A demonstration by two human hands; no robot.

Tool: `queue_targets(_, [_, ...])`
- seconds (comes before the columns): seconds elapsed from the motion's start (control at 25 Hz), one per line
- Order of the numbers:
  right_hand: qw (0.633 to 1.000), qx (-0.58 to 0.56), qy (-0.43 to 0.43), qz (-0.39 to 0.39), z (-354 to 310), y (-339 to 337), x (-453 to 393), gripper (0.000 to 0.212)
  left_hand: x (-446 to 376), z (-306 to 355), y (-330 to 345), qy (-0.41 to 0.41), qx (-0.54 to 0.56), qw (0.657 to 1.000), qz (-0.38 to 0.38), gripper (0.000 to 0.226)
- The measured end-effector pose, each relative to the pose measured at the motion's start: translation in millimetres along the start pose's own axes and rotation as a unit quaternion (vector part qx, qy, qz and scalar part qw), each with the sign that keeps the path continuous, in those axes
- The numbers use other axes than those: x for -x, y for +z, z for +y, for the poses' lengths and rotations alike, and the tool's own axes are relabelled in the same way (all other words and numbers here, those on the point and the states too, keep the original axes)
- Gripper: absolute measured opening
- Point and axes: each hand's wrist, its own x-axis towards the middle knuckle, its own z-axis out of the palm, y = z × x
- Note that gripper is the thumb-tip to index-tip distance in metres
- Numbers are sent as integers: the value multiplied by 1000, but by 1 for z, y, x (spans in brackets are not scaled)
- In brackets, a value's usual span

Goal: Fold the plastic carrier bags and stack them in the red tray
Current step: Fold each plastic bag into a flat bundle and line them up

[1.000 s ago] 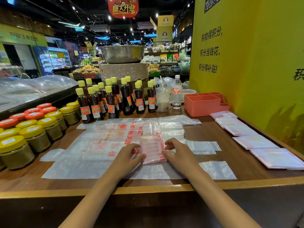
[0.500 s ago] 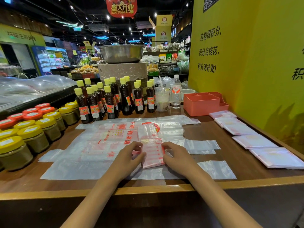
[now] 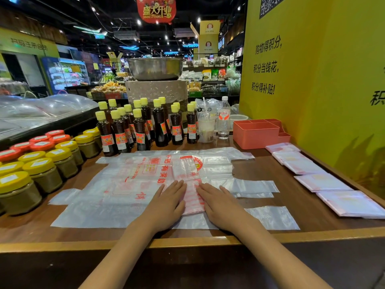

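A narrow folded strip of clear plastic carrier bag with red print [image 3: 190, 184] lies on top of a pile of flat unfolded bags [image 3: 116, 184] on the wooden counter. My left hand [image 3: 168, 202] rests flat on the strip's left edge. My right hand [image 3: 220, 203] lies flat on its right edge, fingers pointing away from me. Both palms press down; neither grips anything. The red tray [image 3: 256, 135] stands at the back right against the yellow wall and looks empty from here. Several folded bags [image 3: 323, 181] lie in a row along the right side.
Dark sauce bottles with yellow caps [image 3: 141, 126] stand behind the bags. Jars with yellow and red lids [image 3: 39, 165] crowd the left side. A drink cup [image 3: 206, 127] and water bottle [image 3: 224, 119] stand beside the tray. The counter's raised wooden edge [image 3: 208, 239] runs in front.
Both hands slid from pinching the strip's sides to lying flat on it, fingers stretched forward. The far end of the strip has unrolled longer toward the bottles.
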Motion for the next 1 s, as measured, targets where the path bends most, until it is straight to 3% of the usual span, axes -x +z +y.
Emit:
queue_targets(0.32, [997, -67, -7, 42, 1, -8, -14, 55, -1, 4, -3, -8, -10, 998, -63, 56])
queue_targets(0.68, [996, -8, -38, -74, 9, 2, -36, 58, -1, 2, -3, -10, 9, 997, -78, 57])
queue_targets(1.0, [996, -63, -24, -58, 8, 4, -37, 56, -2, -3, -20, -2, 42, 993, -113, 102])
